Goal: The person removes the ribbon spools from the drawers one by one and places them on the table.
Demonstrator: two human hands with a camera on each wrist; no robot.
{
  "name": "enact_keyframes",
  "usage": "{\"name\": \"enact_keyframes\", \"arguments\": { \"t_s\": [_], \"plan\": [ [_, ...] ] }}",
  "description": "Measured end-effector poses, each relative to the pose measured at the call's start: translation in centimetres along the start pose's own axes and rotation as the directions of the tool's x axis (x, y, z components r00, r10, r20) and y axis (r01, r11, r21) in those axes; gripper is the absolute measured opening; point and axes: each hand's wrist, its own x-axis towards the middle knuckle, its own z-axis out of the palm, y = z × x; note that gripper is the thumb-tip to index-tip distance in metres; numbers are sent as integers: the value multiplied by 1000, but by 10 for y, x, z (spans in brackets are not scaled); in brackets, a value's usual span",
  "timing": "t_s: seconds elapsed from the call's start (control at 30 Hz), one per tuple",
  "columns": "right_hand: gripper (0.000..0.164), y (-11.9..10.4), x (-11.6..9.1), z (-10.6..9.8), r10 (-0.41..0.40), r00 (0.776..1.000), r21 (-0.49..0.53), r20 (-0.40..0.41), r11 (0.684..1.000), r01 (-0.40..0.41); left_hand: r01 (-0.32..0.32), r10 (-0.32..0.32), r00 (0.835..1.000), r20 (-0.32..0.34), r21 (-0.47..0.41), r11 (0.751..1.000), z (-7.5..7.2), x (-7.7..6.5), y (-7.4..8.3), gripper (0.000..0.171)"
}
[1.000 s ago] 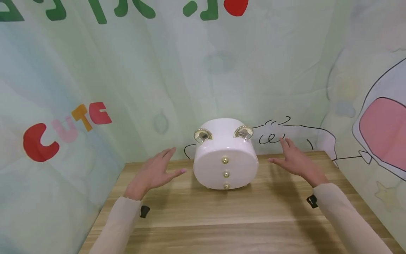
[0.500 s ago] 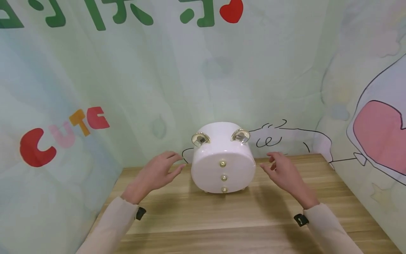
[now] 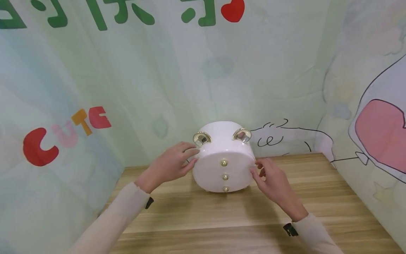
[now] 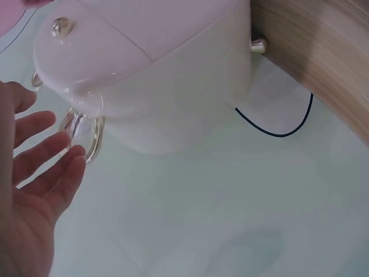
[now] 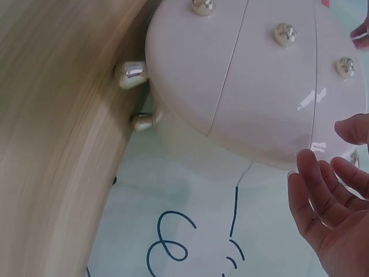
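A glossy white oval box with gold ear-shaped pieces on top stands on the wooden table. Its front carries a column of gold knobs, and seams in the right wrist view divide that front into drawer-like sections. At the box's upper left side is my left hand, fingers loosely bent, close to an ear in the left wrist view. My right hand is at the right edge of the front, thumb and fingers apart around the rim. Whether either hand touches the box is hard to tell.
The wooden table runs back to a printed cloth backdrop just behind the box. Cloth also encloses the left and right sides. Short gold feet raise the box off the tabletop.
Both hands have moved inward from either side of the box to its edges. My right hand's fingers have bent from their straighter spread. The box stands where it was.
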Motion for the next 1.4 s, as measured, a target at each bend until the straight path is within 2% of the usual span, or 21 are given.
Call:
{"name": "enact_keyframes", "arguments": {
  "t_s": [0.1,0.17,0.3,0.47,0.67,0.8,0.93,1.2,1.4],
  "plan": [
    [26,-4,-2,5,-23,1000,26,-9,999,23,-51,50,998,40,17,999,1,7,1,33],
    [26,-7,-2,8,-28,999,43,-21,999,29,-55,54,995,79,9,998,2,10,2,37],
    [25,-16,1,14,-41,998,76,-38,996,44,-22,27,985,172,-30,999,2,13,2,50],
    [24,-27,5,20,-75,995,90,-63,993,81,22,-1,960,278,-73,997,2,22,0,60],
    [25,-37,8,31,-194,975,48,-108,979,200,49,-17,935,353,-81,995,4,30,-5,63],
    [30,-43,10,38,-294,944,-55,-149,956,289,37,0,926,377,-90,995,9,30,-10,59],
    [35,-48,12,44,-347,922,-129,-173,936,329,2,33,925,379,-91,996,14,27,-17,55],
    [41,-53,16,51,-333,926,-128,-178,941,314,-30,75,923,378,-124,992,19,21,-23,55],
    [41,-53,18,53,-364,914,-141,-179,929,342,-26,81,920,384,-145,989,22,21,-23,57]
  ]
}}
